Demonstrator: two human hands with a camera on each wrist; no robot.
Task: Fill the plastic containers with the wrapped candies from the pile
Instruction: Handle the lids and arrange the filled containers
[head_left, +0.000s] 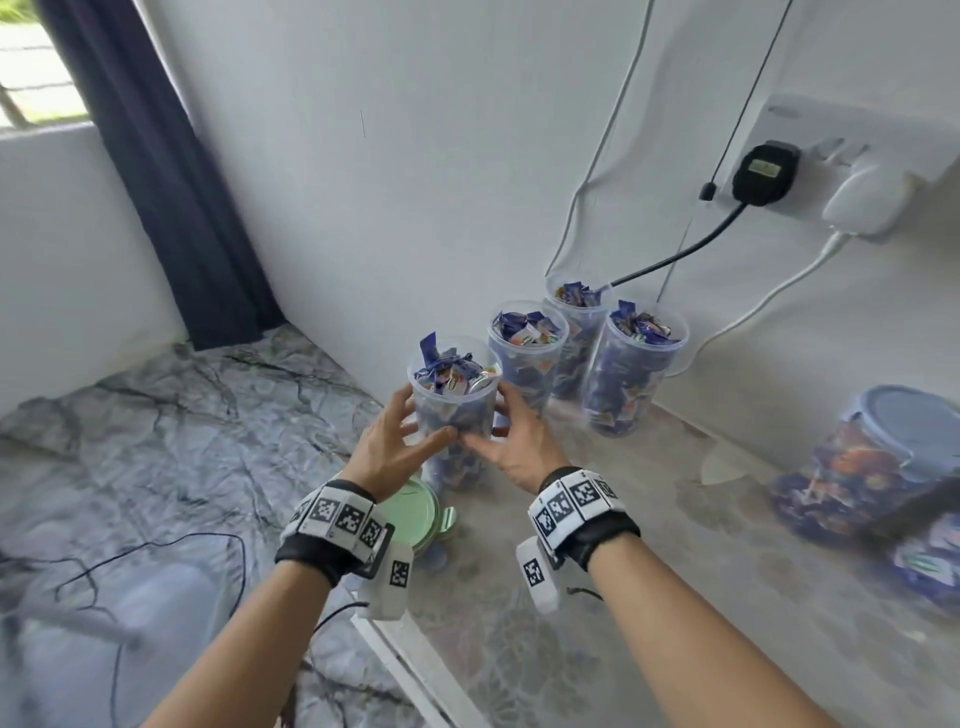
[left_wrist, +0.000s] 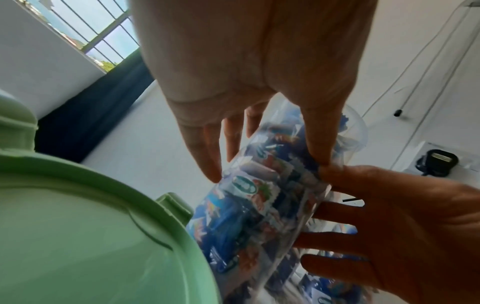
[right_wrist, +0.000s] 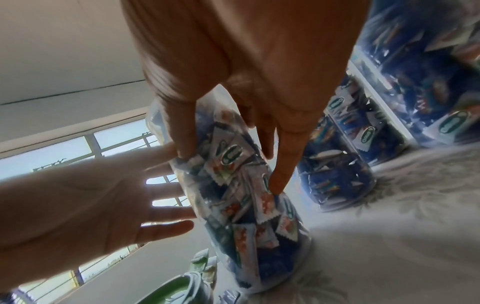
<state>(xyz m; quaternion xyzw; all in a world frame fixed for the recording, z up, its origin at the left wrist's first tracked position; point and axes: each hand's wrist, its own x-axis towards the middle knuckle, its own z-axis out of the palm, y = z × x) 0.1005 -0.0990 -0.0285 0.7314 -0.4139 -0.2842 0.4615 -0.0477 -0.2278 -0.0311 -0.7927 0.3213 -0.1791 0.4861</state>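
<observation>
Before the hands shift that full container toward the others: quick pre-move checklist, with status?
1. Left hand on the container: ok, fingers spread against its left wall.
2. Right hand on it: ok, fingers against the right wall.
3. Container upright: ok.
4. Fill level: ok, wrapped candies heap past the rim; one may spill.
5. Base on or off the table: cannot tell.
6. Three filled containers behind stand close: not ok, tight path.

No wording is reading clearly: green oval logos on the candy wrappers (right_wrist: 232, 154) are showing blurred, and wristband markers (head_left: 340, 517) are carrying only black-and-white square codes.
</observation>
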